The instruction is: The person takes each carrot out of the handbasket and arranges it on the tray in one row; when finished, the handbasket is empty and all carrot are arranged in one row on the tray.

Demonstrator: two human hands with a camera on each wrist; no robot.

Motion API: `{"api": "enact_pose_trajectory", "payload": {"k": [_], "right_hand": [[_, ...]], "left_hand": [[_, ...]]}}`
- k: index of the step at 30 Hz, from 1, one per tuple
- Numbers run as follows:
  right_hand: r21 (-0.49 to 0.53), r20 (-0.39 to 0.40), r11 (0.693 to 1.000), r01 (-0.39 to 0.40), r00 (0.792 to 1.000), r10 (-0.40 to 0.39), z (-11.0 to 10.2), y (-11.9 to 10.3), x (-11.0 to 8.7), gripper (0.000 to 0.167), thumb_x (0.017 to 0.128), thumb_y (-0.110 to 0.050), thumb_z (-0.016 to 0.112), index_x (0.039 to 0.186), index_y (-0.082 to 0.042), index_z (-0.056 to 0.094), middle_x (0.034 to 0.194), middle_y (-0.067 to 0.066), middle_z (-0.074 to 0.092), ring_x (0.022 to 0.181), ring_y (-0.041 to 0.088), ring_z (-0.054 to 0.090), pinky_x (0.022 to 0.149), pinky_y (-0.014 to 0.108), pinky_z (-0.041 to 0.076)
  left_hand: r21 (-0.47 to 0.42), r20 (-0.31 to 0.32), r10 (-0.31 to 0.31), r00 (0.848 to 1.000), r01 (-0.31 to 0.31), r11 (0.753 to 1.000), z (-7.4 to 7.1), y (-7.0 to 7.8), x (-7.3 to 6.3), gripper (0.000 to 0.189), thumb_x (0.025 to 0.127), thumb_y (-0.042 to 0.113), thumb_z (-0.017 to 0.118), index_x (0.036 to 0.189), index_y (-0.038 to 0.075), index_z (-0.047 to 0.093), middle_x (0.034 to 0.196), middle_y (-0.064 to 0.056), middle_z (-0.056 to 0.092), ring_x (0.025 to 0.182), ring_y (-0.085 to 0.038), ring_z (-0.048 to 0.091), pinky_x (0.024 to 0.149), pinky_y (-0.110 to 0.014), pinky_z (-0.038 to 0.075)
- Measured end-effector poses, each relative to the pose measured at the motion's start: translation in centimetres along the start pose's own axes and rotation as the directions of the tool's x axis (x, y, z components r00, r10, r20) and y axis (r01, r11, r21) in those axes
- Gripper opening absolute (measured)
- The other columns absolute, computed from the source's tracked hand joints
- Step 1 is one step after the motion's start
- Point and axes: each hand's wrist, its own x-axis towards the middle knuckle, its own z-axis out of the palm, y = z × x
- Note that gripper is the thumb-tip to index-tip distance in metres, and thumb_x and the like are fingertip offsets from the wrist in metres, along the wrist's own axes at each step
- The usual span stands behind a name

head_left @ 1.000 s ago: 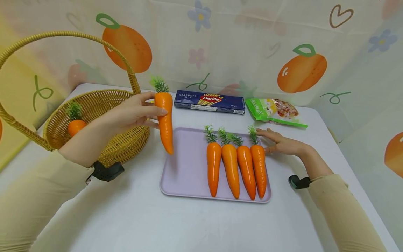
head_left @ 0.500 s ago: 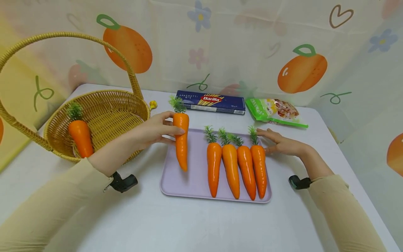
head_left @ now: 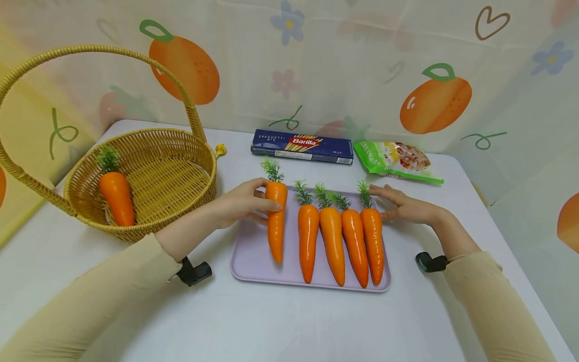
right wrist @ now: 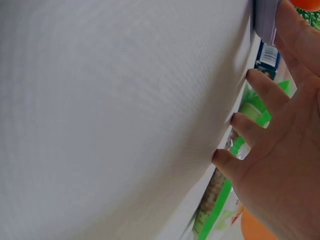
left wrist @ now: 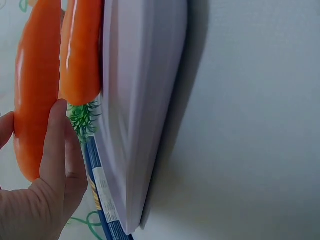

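My left hand (head_left: 244, 202) pinches a toy carrot (head_left: 276, 226) near its top, thumb on one side and fingers on the other. That carrot, tip pointing toward me, overlaps the left half of the lilac tray (head_left: 253, 269) in the head view. Several more carrots (head_left: 332, 246) lie side by side on the tray's right half, green tops away from me. At the tray's right edge rests my right hand (head_left: 407, 207), fingers spread and holding nothing; the right wrist view shows its fingertips (right wrist: 239, 119) against the white tabletop. Another carrot (head_left: 118, 198) lies in the wicker basket (head_left: 181, 211).
The basket's tall handle (head_left: 101, 49) arches up at the left. Behind the tray lie a blue spaghetti box (head_left: 302, 147) and a green food packet (head_left: 398, 160). A small yellow item (head_left: 220, 150) sits beside the basket. A patterned curtain (head_left: 344, 65) hangs behind the table.
My left hand has carried the carrot from beside the basket rightward and toward me, over the tray's left half. The carrot in the basket has come into fuller view. The right hand has stayed put.
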Motion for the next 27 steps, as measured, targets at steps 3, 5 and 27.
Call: {"api": "enact_pose_trajectory", "payload": {"k": [3, 5, 27], "right_hand": [[0.004, -0.002, 1.0, -0.001, 1.0, 0.001, 0.1, 0.0, 0.0, 0.068, 0.095, -0.014, 0.058, 0.156, -0.015, 0.027, 0.167, 0.017, 0.004, 0.151, 0.048, -0.016, 0.113, 0.077, -0.011], [0.004, -0.003, 1.0, 0.0, 1.0, 0.0, 0.1, 0.0, -0.1, 0.068, 0.095, -0.014, 0.059, 0.156, -0.015, 0.027, 0.167, 0.018, 0.004, 0.151, 0.048, -0.016, 0.113, 0.077, -0.011], [0.009, -0.002, 1.0, 0.019, 1.0, -0.019, 0.0, 0.2, 0.1, 0.067, 0.094, -0.015, 0.06, 0.154, -0.015, 0.029, 0.167, 0.018, 0.006, 0.151, 0.048, -0.015, 0.113, 0.077, -0.01]], "left_hand": [[0.004, 0.007, -0.006, 1.0, 0.006, 1.0, 0.4, -0.3, 0.2, 0.071, 0.089, 0.018, 0.068, 0.148, 0.008, 0.029, 0.135, -0.022, 0.047, 0.102, -0.027, 0.064, 0.088, -0.038, 0.061], [-0.004, 0.012, -0.007, 1.0, 0.007, 1.0, 0.7, -0.4, 0.3, 0.07, 0.089, 0.017, 0.068, 0.147, 0.008, 0.03, 0.133, -0.022, 0.048, 0.099, -0.026, 0.064, 0.086, -0.038, 0.062], [-0.031, 0.069, -0.015, 0.998, 0.017, 0.999, 2.8, -1.5, 0.8, 0.07, 0.09, 0.012, 0.068, 0.147, 0.004, 0.028, 0.13, -0.025, 0.05, 0.095, -0.023, 0.064, 0.083, -0.039, 0.062]]}}
